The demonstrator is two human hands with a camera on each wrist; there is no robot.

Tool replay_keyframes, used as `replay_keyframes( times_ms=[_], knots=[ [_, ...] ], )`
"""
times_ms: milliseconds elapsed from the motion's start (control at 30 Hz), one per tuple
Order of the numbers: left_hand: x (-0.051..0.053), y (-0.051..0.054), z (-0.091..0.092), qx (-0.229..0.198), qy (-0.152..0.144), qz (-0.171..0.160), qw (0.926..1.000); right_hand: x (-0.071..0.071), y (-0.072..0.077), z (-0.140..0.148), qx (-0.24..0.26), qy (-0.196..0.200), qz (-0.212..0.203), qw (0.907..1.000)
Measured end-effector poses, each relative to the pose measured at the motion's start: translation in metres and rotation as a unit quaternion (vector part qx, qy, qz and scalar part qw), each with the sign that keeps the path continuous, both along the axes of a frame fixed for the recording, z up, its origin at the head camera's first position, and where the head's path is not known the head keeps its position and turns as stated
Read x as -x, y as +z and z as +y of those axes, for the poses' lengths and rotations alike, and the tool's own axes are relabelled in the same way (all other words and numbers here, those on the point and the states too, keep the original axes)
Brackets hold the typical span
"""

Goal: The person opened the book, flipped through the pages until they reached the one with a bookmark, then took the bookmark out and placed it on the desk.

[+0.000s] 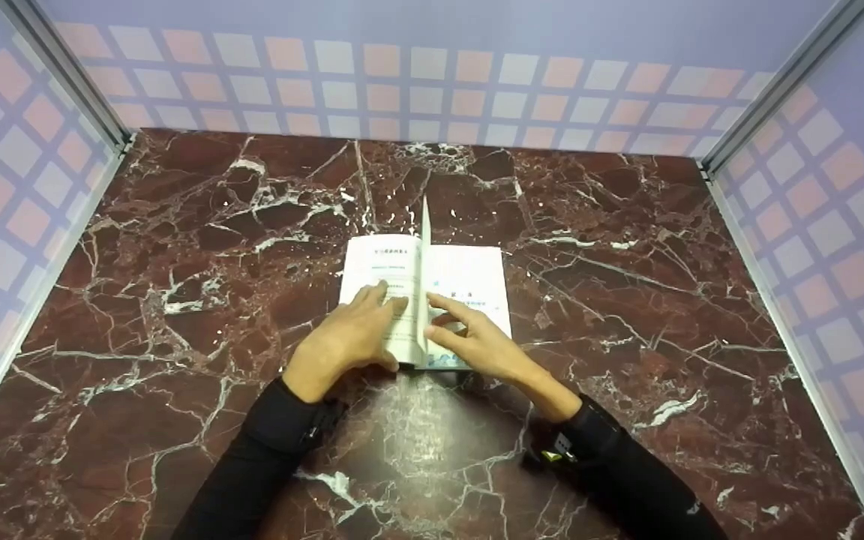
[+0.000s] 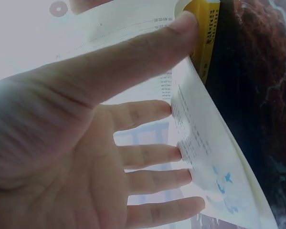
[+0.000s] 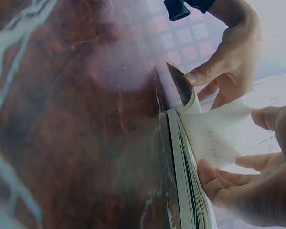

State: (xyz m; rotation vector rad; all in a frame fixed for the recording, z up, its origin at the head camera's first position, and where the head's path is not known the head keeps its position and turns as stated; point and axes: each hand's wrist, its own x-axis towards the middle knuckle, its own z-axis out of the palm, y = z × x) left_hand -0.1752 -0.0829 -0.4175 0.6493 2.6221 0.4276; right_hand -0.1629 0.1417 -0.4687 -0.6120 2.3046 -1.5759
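An open book (image 1: 466, 270) lies on the marbled table, one leaf (image 1: 424, 225) standing upright near its middle. Over the left-hand pages, my left hand (image 1: 346, 334) rests with fingers spread and its thumb at the bottom edge. In the left wrist view, that hand's (image 2: 90, 152) fingers are nearly straight against the paper, the thumb beside the yellow spine (image 2: 207, 43). From the right, my right hand (image 1: 481, 349) touches the upright leaf with thumb and forefinger. The right wrist view shows this hand (image 3: 257, 191) with loosely bent fingers at the leaf (image 3: 214, 138) and page edges.
The dark red marbled tabletop (image 1: 199, 315) surrounds the book. Low checkered panels stand behind (image 1: 432, 90), at the left (image 1: 19, 150) and at the right (image 1: 837, 187), joined by grey metal posts. Both forearms come in from the front edge in black sleeves.
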Motion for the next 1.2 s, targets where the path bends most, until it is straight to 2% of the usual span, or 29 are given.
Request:
replay_keyframes(
  times_ms=[133,333,600,900,1067,1200],
  knots=[
    [0.000,0.002,-0.005,-0.022,-0.004,0.015,0.9996,-0.001,-0.003,-0.001,-0.008,0.031,0.040,0.9987],
    [0.000,0.003,-0.012,-0.066,-0.015,0.048,0.9966,-0.003,-0.005,-0.001,-0.044,0.047,0.078,0.9949],
    [0.003,0.010,-0.017,-0.085,-0.023,0.085,0.9925,-0.005,-0.006,-0.001,-0.093,0.069,0.116,0.9864],
    [0.009,0.018,-0.025,-0.100,-0.008,0.134,0.9859,-0.006,-0.005,-0.002,-0.162,0.085,0.146,0.9723],
    [0.009,0.024,-0.031,-0.122,0.004,0.163,0.9791,-0.007,-0.005,-0.002,-0.174,0.084,0.156,0.9686],
    [0.006,0.031,-0.035,-0.136,0.032,0.164,0.9765,-0.008,-0.006,-0.003,-0.175,0.082,0.161,0.9677]
  ],
)
